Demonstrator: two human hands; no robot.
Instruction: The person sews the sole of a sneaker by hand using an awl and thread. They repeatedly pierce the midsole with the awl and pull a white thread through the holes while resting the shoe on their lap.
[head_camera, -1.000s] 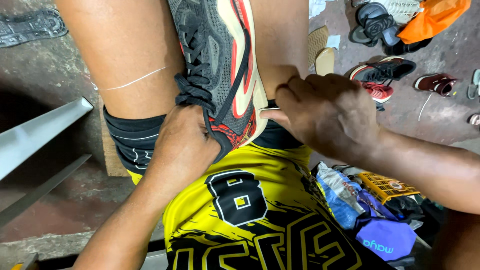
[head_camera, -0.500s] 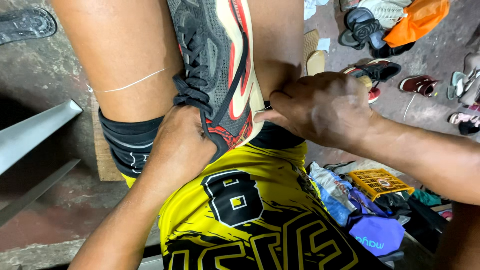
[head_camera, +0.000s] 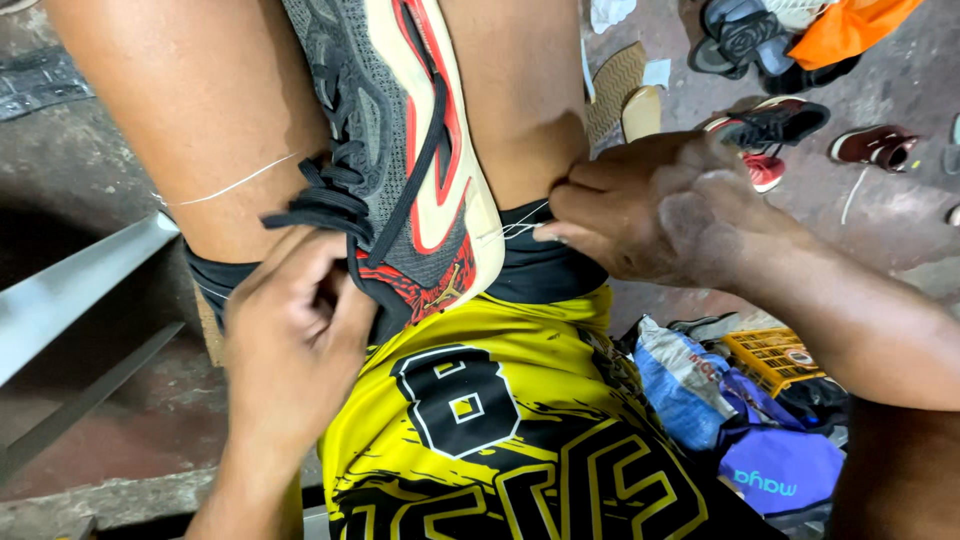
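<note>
- Two bare hands worked at a grey sneaker clamped sole-up between the person's knees, above yellow-and-black shorts.
- At about seven o'clock, nearest the camera, the left hand pressed against the shoe's heel end, fingers curled at the dark collar; what they gripped, I could not tell.
- The sneaker ran from centre up to twelve o'clock, its cream sole with red trim facing right and black laces bunched on the left.
- At three o'clock the right hand pinched narrowly on a thin white thread, which ran taut to the sole's edge.
- Another strand of the thread lay across the left thigh at nine o'clock.
- At five o'clock sat a yellow crate among blue bags.
- Farther, at one to two o'clock, loose shoes lay scattered on the concrete floor.
</note>
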